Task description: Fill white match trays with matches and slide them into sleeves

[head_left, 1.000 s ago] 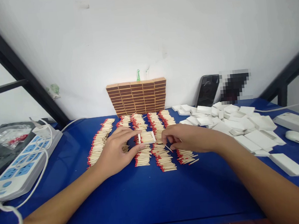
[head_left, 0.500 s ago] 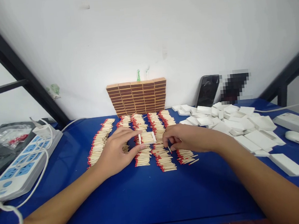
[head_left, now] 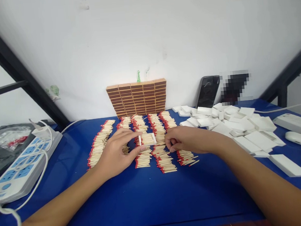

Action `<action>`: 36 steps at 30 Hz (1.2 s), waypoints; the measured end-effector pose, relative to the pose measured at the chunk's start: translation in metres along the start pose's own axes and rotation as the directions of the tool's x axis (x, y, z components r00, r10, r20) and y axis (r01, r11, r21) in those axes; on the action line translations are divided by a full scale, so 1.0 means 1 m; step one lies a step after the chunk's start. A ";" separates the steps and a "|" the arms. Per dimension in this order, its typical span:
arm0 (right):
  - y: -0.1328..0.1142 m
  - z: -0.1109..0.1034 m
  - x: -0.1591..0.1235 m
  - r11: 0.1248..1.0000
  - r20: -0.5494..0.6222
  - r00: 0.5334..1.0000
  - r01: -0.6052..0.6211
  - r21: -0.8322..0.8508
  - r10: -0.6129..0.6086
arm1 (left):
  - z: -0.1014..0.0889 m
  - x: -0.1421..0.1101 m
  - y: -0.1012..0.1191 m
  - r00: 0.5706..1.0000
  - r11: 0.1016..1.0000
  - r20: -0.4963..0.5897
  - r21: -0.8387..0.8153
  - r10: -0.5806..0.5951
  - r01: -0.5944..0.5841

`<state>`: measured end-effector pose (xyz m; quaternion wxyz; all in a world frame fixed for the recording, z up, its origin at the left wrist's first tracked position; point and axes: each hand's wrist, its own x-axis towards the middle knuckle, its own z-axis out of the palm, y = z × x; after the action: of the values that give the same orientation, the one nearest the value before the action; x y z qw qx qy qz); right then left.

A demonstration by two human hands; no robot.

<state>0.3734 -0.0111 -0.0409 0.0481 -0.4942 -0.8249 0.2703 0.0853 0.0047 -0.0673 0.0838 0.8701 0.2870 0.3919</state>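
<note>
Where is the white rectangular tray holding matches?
In the head view, the white rectangular tray is near the centre, in the left hand's grip, over red-tipped wooden matches.

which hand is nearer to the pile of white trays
Right. The right hand is left of the pile of white trays, over matchsticks; the left hand is farther away, to the left, holding a tray of matchsticks.

Over the feed I looked onto a blue table [head_left: 153, 204] bearing five rows of red-tipped matches [head_left: 100, 145], with stacked brown matchboxes [head_left: 137, 98] behind them. To the right I saw heaped white trays [head_left: 262, 141] and a rounded white case [head_left: 298, 138]; a power strip [head_left: 25, 162] lay slantwise on the left.
</note>
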 end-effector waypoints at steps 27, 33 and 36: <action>-0.025 0.002 0.003 0.974 0.013 0.992 0.119 0.194 -0.124 | 0.000 0.000 -0.001 1.000 1.000 0.018 0.006 -0.004 0.004; -0.018 0.004 0.005 0.982 -0.064 0.985 0.163 0.094 -0.158 | 0.000 0.000 -0.002 1.000 1.000 0.013 0.003 0.012 -0.012; -0.016 0.004 0.005 0.981 -0.051 0.985 0.170 0.091 -0.165 | 0.000 0.000 -0.002 1.000 1.000 0.012 0.000 0.008 -0.008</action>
<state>0.3569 -0.0145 -0.0373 0.1120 -0.4259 -0.8485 0.2933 0.0846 0.0065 -0.0677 0.0837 0.8735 0.2830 0.3871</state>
